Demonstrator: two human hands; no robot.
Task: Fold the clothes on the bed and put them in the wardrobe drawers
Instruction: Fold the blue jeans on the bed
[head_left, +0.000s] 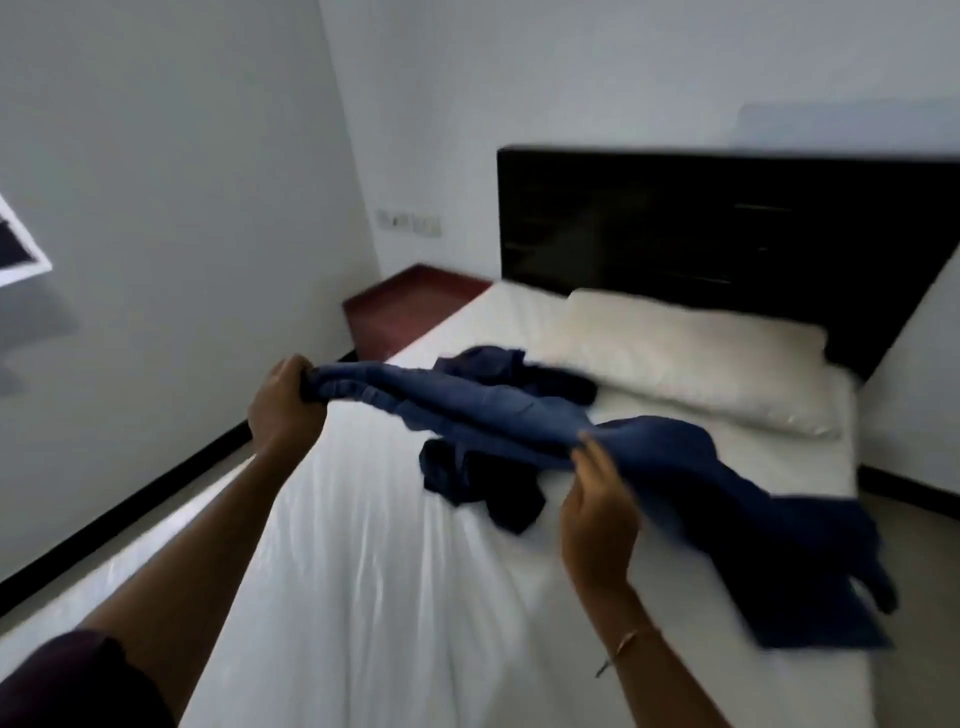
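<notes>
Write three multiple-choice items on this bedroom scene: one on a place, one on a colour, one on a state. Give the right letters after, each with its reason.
1. Where does the pillow lie?
A. On the floor
B. On the bed by the headboard
C. On the side table

2. What colour is the garment held up over the bed?
A. Dark blue
B. Red
C. Yellow

3. How is that garment held?
A. By one hand only
B. By neither hand, flat on the sheet
C. By both hands, the left hand at one end and the right hand further along

Answers:
1 B: the white pillow rests on the sheet just below the dark headboard.
2 A: the cloth is plainly navy against the white sheet.
3 C: the left hand grips one end in a fist and the right hand's fingers hold it further along; the rest hangs down at the right.
</notes>
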